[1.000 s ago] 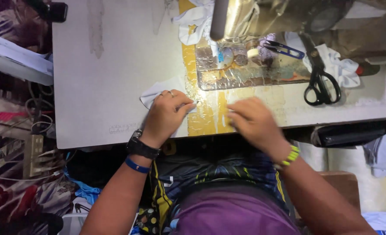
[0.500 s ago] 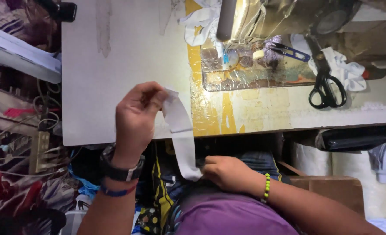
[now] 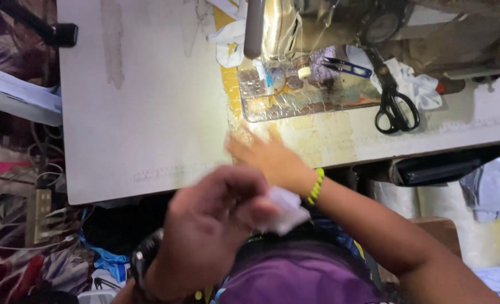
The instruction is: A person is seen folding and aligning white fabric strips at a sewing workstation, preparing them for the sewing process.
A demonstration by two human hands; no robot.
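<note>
My left hand (image 3: pixel 216 225) is raised close to the camera below the table's front edge, blurred, its fingers closed on a small piece of white fabric (image 3: pixel 284 209). My right hand (image 3: pixel 264 157) reaches forward onto the white sewing table (image 3: pixel 148 124), fingers spread and blurred, resting near the front edge below the clear plate of the sewing machine (image 3: pixel 317 34). It holds nothing that I can see. A yellow-green bead bracelet (image 3: pixel 316 186) is on the right wrist and a dark watch (image 3: pixel 140 262) on the left.
Black scissors (image 3: pixel 393 104) and blue thread snips (image 3: pixel 348 67) lie right of the needle area. White cloth scraps (image 3: pixel 227 34) sit behind the machine. A power strip and cables (image 3: pixel 41 219) hang left of the table; light blue fabric (image 3: pixel 498 186) lies at right.
The left hand drew the white strip in toward my body and bunched it. The right hand left my lap and moved up onto the table's front edge.
</note>
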